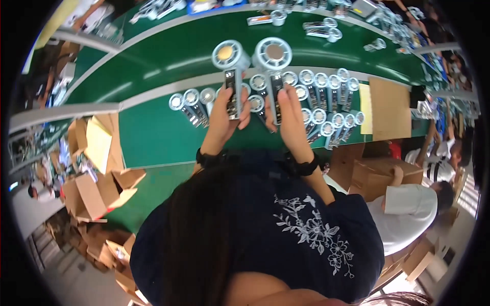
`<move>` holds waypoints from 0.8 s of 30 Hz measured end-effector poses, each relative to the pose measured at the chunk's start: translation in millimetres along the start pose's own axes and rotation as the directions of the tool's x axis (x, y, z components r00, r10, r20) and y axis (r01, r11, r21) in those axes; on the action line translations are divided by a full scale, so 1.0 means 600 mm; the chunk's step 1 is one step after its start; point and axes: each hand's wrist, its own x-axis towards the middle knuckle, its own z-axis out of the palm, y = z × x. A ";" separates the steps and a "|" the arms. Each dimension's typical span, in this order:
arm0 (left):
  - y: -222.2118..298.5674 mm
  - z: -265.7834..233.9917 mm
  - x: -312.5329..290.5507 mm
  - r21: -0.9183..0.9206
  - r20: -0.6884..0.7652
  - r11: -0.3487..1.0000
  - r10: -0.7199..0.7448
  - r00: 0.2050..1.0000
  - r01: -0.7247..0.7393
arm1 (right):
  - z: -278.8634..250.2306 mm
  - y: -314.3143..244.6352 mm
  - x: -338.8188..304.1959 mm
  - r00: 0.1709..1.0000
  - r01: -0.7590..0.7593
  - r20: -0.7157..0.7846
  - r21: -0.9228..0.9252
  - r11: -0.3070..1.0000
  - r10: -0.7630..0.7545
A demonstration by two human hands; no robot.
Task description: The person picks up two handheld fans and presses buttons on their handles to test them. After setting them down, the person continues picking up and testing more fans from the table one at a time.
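My left hand (220, 118) is wrapped around the handle of a pale blue-grey handheld fan body (224, 64), its round head pointing up. A gold-coloured disc sits in the middle of that head. Beside it, my right hand (292, 116) grips a second handheld fan body (261, 54) with a darker grey disc. Both handles face me with their dark inner parts exposed. The two fans are held side by side above the green table (148, 135). Several similar fan bodies (320, 80) lie in rows behind and to the right of my hands.
A brown cardboard sheet (390, 109) and a yellow sheet (365, 109) lie at the table's right end. Beyond a pale rail runs a green belt (189, 46) carrying more fan parts (321, 30). Open cardboard boxes (92, 196) stand at left. A person in white (408, 209) is close at right.
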 end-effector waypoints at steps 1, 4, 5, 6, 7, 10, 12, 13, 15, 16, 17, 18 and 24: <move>0.005 0.001 -0.011 0.008 0.005 1.000 0.026 1.000 -0.026 | 0.010 0.008 -0.006 1.000 0.019 0.024 0.016 1.000 -0.020; 0.009 0.010 -0.032 0.131 -0.071 0.986 0.109 0.992 -0.099 | 0.034 0.016 -0.019 0.999 -0.001 0.042 -0.008 1.000 0.001; 0.010 0.012 -0.035 0.137 -0.087 0.986 0.108 0.990 -0.095 | 0.039 0.014 -0.018 0.999 0.018 0.034 -0.033 0.999 -0.017; 0.011 0.013 -0.039 0.179 -0.083 0.975 0.146 0.986 -0.130 | 0.047 0.014 -0.020 0.999 0.005 0.038 -0.025 1.000 -0.005; 0.012 0.014 -0.043 0.219 -0.075 0.962 0.185 0.980 -0.165 | 0.054 0.015 -0.024 0.999 0.003 0.040 -0.023 1.000 -0.003; 0.011 0.016 -0.050 0.291 -0.075 0.935 0.236 0.969 -0.205 | 0.066 0.023 -0.033 0.999 -0.004 0.044 -0.019 1.000 0.004; 0.012 0.017 -0.053 0.349 -0.067 0.910 0.261 0.963 -0.223 | 0.061 0.029 -0.031 0.999 0.021 0.035 -0.007 1.000 -0.021; 0.013 0.015 -0.056 0.350 -0.070 0.911 0.260 0.963 -0.220 | 0.061 0.032 -0.032 0.999 0.035 0.030 -0.002 0.999 -0.035; 0.014 0.014 -0.061 0.367 -0.054 0.902 0.265 0.963 -0.228 | 0.064 0.032 -0.037 0.999 0.034 0.035 -0.015 0.999 -0.034; 0.014 0.014 -0.062 0.375 -0.044 0.897 0.270 0.962 -0.234 | 0.065 0.030 -0.038 0.999 0.035 0.040 -0.030 0.999 -0.034; 0.013 0.016 -0.063 0.375 -0.043 0.897 0.271 0.962 -0.236 | 0.066 0.028 -0.039 0.998 0.036 0.046 -0.045 0.998 -0.034; 0.012 0.018 -0.063 0.353 -0.038 0.903 0.277 0.960 -0.246 | 0.065 0.025 -0.040 0.998 0.036 0.047 -0.046 0.998 -0.034; 0.014 0.027 -0.065 0.274 0.002 0.921 0.290 0.957 -0.279 | 0.058 0.021 -0.045 0.992 0.073 0.103 -0.025 0.997 -0.070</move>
